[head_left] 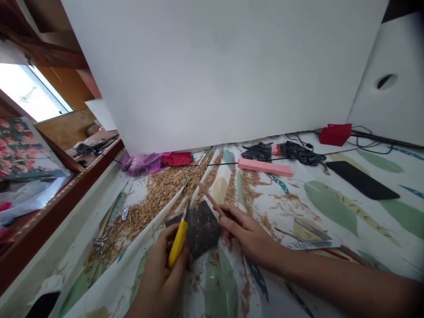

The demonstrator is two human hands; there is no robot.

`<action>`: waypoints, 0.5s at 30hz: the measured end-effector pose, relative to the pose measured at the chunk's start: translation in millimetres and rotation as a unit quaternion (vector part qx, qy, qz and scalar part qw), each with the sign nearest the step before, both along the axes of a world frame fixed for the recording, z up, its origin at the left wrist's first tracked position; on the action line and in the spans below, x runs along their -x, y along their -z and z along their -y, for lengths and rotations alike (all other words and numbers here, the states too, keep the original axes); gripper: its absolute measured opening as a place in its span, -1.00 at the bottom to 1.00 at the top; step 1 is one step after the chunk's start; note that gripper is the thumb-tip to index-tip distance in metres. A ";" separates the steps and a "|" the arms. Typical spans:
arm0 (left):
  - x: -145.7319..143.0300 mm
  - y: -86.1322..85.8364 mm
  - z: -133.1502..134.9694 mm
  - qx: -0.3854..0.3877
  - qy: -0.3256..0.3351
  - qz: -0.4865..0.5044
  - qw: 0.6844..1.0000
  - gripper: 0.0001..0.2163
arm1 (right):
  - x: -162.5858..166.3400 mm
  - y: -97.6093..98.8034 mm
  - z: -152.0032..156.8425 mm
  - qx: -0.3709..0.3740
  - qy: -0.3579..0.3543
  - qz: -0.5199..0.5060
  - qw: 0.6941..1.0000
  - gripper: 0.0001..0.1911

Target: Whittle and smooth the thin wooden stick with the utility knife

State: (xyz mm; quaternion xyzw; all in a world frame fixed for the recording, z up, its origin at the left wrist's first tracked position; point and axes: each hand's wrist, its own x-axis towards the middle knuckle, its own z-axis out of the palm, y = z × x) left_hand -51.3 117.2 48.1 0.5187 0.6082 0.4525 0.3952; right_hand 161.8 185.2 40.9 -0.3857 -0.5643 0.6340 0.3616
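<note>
A yellow utility knife (pixel 178 244) is gripped in my left hand (pixel 165 269), its blade pointing up and away from me. My right hand (pixel 247 232) pinches the near end of a thin wooden stick (pixel 208 194), which slants up to the left. The stick's far end is a little above and right of the blade, the two apart. Under both hands lies a dark grey square sheet (pixel 203 232) with a few shavings on it. Curled wood shavings (pixel 168 190) cover much of the cloth beyond.
The leaf-print cloth (pixel 288 203) holds a pink folded strip (pixel 265 167), black crumpled gloves (pixel 301 153), a black flat slab (pixel 362 179) and a nail file (pixel 313 244) beside metal files. A purple bag (pixel 144 164) lies at the back left. A white panel (pixel 228 70) stands behind.
</note>
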 end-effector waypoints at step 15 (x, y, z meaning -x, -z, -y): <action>16.4 6.1 -2.9 -0.087 0.125 -0.350 0.924 -0.76 | -6.1 9.6 6.0 0.227 -0.178 -0.165 0.943 -0.69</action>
